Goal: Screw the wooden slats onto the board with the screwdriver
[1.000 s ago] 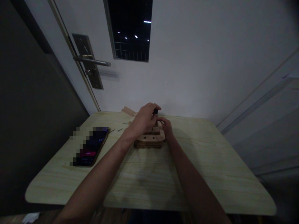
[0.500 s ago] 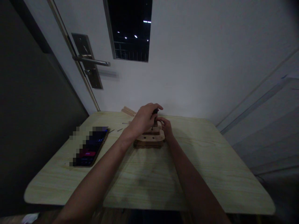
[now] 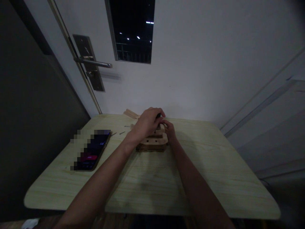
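Near the far edge of the table, my left hand (image 3: 149, 120) is closed around the black handle of what looks like a screwdriver (image 3: 158, 115). Its tip is hidden behind the fingers. Under this hand lies a stacked wooden assembly (image 3: 156, 140): pale rounded bars with dark holes on top of darker brown wood. My right hand (image 3: 170, 130) has its fingers bent against the assembly's right side, bracing it, with the fingertips close to the left hand. Several thin metal screws (image 3: 122, 132) lie loose to the left.
A phone (image 3: 94, 152) with a lit screen lies on the left of the pale wood-grain table (image 3: 214, 171). Behind the left hand are light wooden strips (image 3: 131, 113). A white door (image 3: 190, 63) with a metal handle (image 3: 95, 63) rises directly behind the table.
My left hand has turned and sunk slightly, and less of the black handle shows. The right hand stays at the assembly's side. The number on the phone screen went from 57 to 58.
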### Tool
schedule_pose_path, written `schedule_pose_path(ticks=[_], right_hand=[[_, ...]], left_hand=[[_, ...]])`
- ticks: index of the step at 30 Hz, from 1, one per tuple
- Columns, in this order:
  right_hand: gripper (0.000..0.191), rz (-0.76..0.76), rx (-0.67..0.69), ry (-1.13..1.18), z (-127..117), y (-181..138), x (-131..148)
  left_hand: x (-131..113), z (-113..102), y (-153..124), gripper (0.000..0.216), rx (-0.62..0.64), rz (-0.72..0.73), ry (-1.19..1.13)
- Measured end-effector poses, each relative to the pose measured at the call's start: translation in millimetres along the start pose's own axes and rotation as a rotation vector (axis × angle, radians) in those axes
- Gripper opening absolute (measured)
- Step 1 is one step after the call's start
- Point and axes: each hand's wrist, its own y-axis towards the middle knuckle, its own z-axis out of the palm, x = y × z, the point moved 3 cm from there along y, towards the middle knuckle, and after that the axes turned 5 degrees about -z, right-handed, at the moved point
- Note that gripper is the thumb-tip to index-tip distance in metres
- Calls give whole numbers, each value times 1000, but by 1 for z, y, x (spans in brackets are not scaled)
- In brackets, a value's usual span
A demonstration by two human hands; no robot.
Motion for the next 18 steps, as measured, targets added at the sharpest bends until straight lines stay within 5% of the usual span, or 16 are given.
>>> schedule_pose_path(ticks=[10, 18], right_hand=[[17, 7, -5, 4, 1, -1, 2], [18, 14, -20, -34, -1, 1, 0]], left_hand=[[-2, 0, -1, 44, 30, 13, -29], [-1, 8, 0, 30, 93, -65, 82]])
